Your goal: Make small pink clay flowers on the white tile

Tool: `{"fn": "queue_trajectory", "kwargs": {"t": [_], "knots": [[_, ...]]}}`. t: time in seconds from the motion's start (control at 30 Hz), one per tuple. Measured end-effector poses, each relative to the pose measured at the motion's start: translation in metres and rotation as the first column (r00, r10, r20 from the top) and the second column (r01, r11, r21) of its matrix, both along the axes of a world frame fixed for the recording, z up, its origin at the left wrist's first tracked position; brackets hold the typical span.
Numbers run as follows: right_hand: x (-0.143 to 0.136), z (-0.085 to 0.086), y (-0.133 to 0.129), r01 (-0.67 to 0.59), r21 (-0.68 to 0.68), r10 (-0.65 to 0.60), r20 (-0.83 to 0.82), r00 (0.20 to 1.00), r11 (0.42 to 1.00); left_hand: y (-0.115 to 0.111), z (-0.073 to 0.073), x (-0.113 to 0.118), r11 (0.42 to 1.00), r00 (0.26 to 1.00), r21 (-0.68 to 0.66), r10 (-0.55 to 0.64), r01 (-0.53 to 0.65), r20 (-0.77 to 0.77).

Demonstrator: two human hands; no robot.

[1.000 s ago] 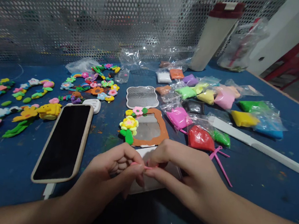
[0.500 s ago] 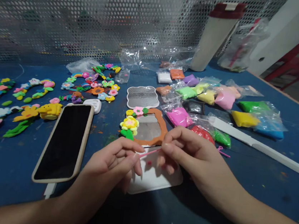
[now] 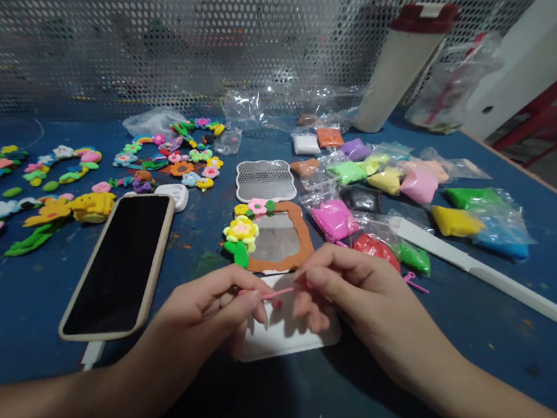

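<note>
A thin pink stick [image 3: 277, 293] spans the gap between my two hands; whether it is a plastic tool or a strand of clay I cannot make out. My left hand [image 3: 219, 309] pinches its left part between thumb and forefinger. My right hand [image 3: 350, 287] is closed at its other end, the fingertips partly hiding it. Both hands hover over a white board [image 3: 288, 341] with a small red spot on it. Just beyond stands a mirror [image 3: 279, 237] in a brown clay frame [image 3: 305, 239], decorated with a yellow flower [image 3: 242, 230], a pink flower and green leaves.
A phone [image 3: 118, 264] on a cable lies at left, near several clay-flower frames [image 3: 182, 168]. Bagged coloured clay [image 3: 335, 219] spreads across the right, with a white knife-like tool [image 3: 482, 272] and a small pink tool [image 3: 415, 283]. A tumbler [image 3: 405, 69] stands behind.
My right hand has shifted slightly left and down, and its lower fingers have moved. The pink stick sits a little lower, with more of it showing along my left fingers.
</note>
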State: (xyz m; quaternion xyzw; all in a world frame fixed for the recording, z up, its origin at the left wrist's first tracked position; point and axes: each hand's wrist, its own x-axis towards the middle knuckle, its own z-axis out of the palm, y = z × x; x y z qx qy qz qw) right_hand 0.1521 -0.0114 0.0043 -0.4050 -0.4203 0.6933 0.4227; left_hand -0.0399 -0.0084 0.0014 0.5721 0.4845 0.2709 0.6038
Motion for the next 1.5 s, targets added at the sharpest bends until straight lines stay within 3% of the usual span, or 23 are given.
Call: {"fn": "queue_trajectory", "kwargs": {"t": [0.2,0.37,0.5,0.77,0.93,1.17,1.3,1.5], "knots": [[0.0015,0.0003,0.0001,0.041,0.030,-0.043,0.069,0.997,0.999,0.0010,0.0023,0.0029,0.999,1.000,-0.023,0.024,-0.024,0.017],[-0.0005,0.0020,-0.0010,-0.033,0.090,0.018,0.166,0.986,0.995,0.0006,0.0031,0.0029,0.996,0.999,-0.083,0.029,-0.026,0.036],[0.0006,0.0028,-0.0029,-0.042,0.185,-0.022,0.335,0.942,0.982,-0.0007,0.0033,0.0016,0.995,0.999,-0.098,0.032,-0.030,0.016],[-0.0005,0.0041,-0.0033,-0.125,0.311,-0.003,0.383,0.924,0.942,0.0005,0.0033,0.0038,0.997,1.000,-0.080,0.016,-0.014,0.024],[0.0001,0.0034,-0.0048,-0.147,0.375,-0.059,0.486,0.872,0.915,0.0005,0.0052,0.0031,0.999,1.000,-0.054,-0.001,0.001,0.002],[-0.0009,0.0040,-0.0059,-0.178,0.453,-0.055,0.454,0.889,0.873,0.0003,0.0058,0.0030,0.999,1.000,-0.048,-0.001,0.001,0.006],[-0.0003,0.0041,-0.0054,-0.168,0.402,-0.048,0.476,0.878,0.900,0.0006,0.0070,0.0038,0.998,1.000,-0.058,0.018,-0.017,0.007],[0.0037,0.0060,-0.0022,-0.078,0.443,-0.153,0.462,0.873,0.893,0.0000,0.0024,0.0038,0.995,0.998,-0.101,0.032,-0.028,0.047]]}}
